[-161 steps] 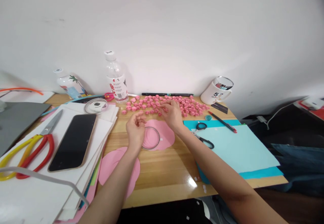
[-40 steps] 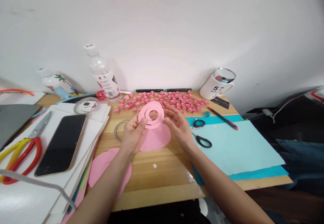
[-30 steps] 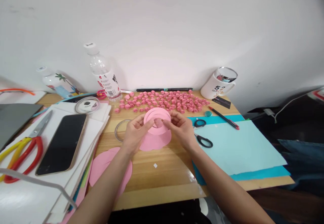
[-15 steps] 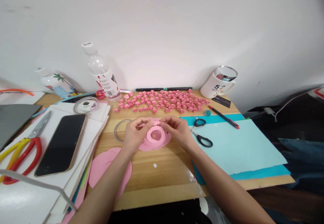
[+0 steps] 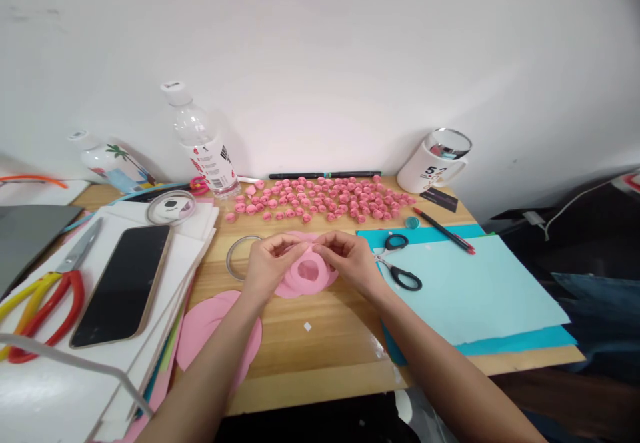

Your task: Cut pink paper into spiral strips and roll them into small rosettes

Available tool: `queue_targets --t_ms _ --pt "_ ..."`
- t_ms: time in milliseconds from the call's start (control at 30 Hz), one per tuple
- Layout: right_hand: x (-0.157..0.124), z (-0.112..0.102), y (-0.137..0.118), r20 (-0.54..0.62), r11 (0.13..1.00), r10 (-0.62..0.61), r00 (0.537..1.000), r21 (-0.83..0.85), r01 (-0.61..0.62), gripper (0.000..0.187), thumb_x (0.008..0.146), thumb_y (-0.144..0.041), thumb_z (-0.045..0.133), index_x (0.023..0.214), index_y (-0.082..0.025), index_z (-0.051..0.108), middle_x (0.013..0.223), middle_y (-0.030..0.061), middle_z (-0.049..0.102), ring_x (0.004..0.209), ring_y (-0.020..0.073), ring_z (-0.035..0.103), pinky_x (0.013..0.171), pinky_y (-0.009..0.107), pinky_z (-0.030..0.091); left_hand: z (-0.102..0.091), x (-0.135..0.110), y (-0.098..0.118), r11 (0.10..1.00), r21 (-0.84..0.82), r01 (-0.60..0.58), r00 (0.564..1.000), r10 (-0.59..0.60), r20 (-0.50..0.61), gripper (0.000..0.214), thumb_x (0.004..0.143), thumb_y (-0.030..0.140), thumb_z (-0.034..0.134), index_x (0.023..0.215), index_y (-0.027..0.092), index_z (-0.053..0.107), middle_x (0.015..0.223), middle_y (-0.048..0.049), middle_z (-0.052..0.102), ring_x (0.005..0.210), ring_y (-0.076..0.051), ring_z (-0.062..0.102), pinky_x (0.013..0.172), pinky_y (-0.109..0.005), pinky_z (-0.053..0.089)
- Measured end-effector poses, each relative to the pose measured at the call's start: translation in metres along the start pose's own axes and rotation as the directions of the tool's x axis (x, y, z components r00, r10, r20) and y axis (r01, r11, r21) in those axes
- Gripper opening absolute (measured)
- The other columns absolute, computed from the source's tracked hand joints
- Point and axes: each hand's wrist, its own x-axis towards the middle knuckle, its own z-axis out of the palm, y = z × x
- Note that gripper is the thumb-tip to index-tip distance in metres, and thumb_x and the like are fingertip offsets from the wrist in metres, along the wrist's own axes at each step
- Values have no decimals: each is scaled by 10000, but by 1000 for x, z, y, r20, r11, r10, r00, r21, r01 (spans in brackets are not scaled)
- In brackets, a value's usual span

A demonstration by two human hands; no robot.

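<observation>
Between my hands is a pink paper spiral [image 5: 320,281], its coiled strip forming a ring with an opening in the middle. My left hand [image 5: 273,261] pinches its far left edge, thumb and fingertips together. From the other side my right hand [image 5: 349,256] pinches the same paper, and the thumbs nearly meet at the top. More pink paper circles [image 5: 213,319] lie under and beside my left forearm. Behind my hands spreads a heap of small rolled pink paper roses [image 5: 320,199]. A roll of tape [image 5: 231,259] lies flat by my left hand.
Black-handled scissors [image 5: 405,277] rest on light blue paper [image 5: 465,296] at the right. A mug [image 5: 427,166], a pen [image 5: 445,231] and a bottle [image 5: 207,153] stand or lie farther back. At the left are a phone [image 5: 125,286] and red-yellow scissors [image 5: 65,303] on white sheets.
The inner ring of the pink paper has tilted and its opening has shifted a little, with both hands still pinching at nearly the same place.
</observation>
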Motion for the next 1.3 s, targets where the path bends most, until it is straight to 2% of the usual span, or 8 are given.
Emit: queue_targets --t_ms 100,233,367,467,767,867,1067,1300 --pt "-1 1 -1 27 1000 10 1000 -13 -9 268 667 -409 702 729 -154 646 633 -2 630 535 99 531 515 231 420 2 -1 3 999 31 -9 1000 9 22 164 592 292 737 646 148 679 682 -32 693 642 -148 626 615 -235 502" --pt "-2 0 -4 63 1000 0 998 -17 1 260 697 -415 677 781 -169 686 760 32 691 688 150 609 637 272 475 1 -2 6 1000 30 9 1000 -9 -11 179 594 305 730 637 143 670 676 -33 684 627 -144 620 587 -226 502" --pt "-1 -4 -6 78 984 58 995 164 -70 295 767 -452 596 802 -179 701 832 44 703 763 166 631 736 319 492 0 -2 6 990 -74 121 992 -123 -23 224 611 352 726 689 153 658 654 -6 662 552 -128 602 541 -239 515" --pt "0 -6 -4 74 969 91 993 225 -105 243 707 -410 674 801 -188 700 788 26 704 711 146 627 688 295 500 0 -3 6 982 -109 152 988 -153 -2 243 611 366 728 691 149 654 661 -9 660 541 -125 599 527 -238 512" --pt "0 -4 -1 81 968 66 995 238 -84 204 614 -286 766 794 -212 709 754 -3 705 649 114 623 638 260 506 2 -5 8 996 -67 61 996 -56 72 207 646 342 711 658 146 646 655 -12 653 561 -108 584 517 -199 478" --pt "0 -4 -2 115 966 66 991 243 -92 212 610 -270 772 800 -206 704 763 0 707 672 118 631 648 257 504 2 -5 9 998 -30 60 993 -56 102 216 656 351 702 652 144 639 626 -10 640 510 -107 577 471 -202 463" --pt "-2 -2 -2 123 968 59 991 236 -87 217 610 -275 770 797 -192 696 771 11 710 675 133 638 650 272 503 2 -5 8 999 11 49 997 -49 58 228 635 362 710 647 145 642 639 -10 634 501 -106 572 447 -197 454" --pt "-3 2 -4 42 985 56 998 164 -62 214 618 -329 756 767 -187 697 708 12 700 630 128 612 591 258 478 4 -7 11 997 -32 63 994 -60 92 228 637 367 714 661 150 646 634 -8 637 518 -120 584 471 -221 481"
